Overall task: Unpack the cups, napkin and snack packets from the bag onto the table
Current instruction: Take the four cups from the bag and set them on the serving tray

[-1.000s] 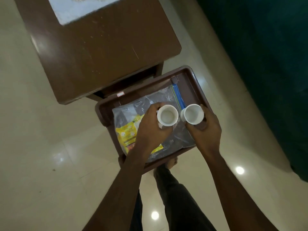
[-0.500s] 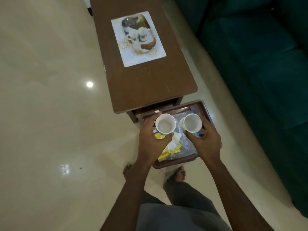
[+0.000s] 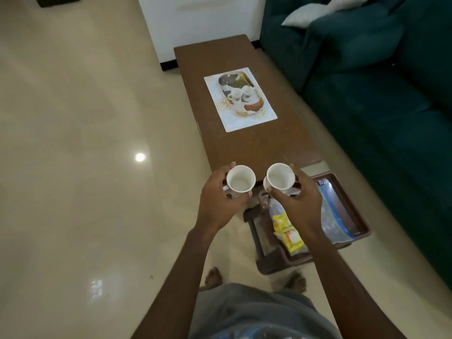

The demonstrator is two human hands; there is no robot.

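My left hand [image 3: 219, 204] grips a white cup [image 3: 240, 181], held upright and empty. My right hand [image 3: 299, 204] grips a second white cup [image 3: 280, 178], also upright. Both cups hover just before the near end of the long brown table [image 3: 256, 140]. Below my right hand a clear zip bag [image 3: 332, 216] with a blue seal lies in a brown tray [image 3: 354, 209]. A yellow snack packet [image 3: 287, 228] shows inside the bag. No napkin is visible.
A printed placemat [image 3: 239, 99] showing cups lies mid-table. A dark green sofa [image 3: 381, 94] runs along the table's right side, with a pale cushion [image 3: 305, 15] on it. The glossy tiled floor [image 3: 85, 167] spreads to the left. My bare feet stand below the tray.
The view has tilted up from the tray to the whole table. Both hands have lifted the cups away from above the bag toward the table's near end.
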